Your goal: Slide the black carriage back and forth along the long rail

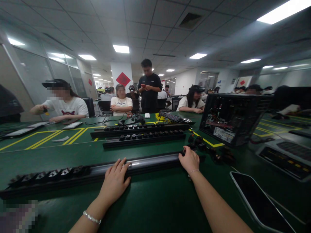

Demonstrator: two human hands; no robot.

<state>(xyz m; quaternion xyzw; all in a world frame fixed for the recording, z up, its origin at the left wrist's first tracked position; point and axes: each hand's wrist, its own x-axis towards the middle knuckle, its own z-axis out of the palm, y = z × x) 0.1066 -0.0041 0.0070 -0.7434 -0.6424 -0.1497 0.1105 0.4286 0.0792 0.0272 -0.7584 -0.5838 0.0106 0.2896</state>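
Note:
A long black track rail [155, 160] with a shiny grey channel lies crosswise before me, tilted slightly up to the right. Several round-faced black modules, like socket units [53, 174], sit in a row on its left part. My left hand [116, 181] rests over the middle of the rail, fingers stretched out and a little apart. At the rail's right end, my right hand [190, 160] has its fingers bent and drawn together. A small dark part shows by its fingertips, but what they hold is unclear. Loose black modules [215, 155] lie just right of that hand.
Two more rails [145, 137] with modules lie beyond mine. An open computer case [230, 119] stands at the right, near a phone [259, 199] and a grey device [286, 158]. A yellow tray [159, 117] and cables are farther back. People sit across the green table [155, 207].

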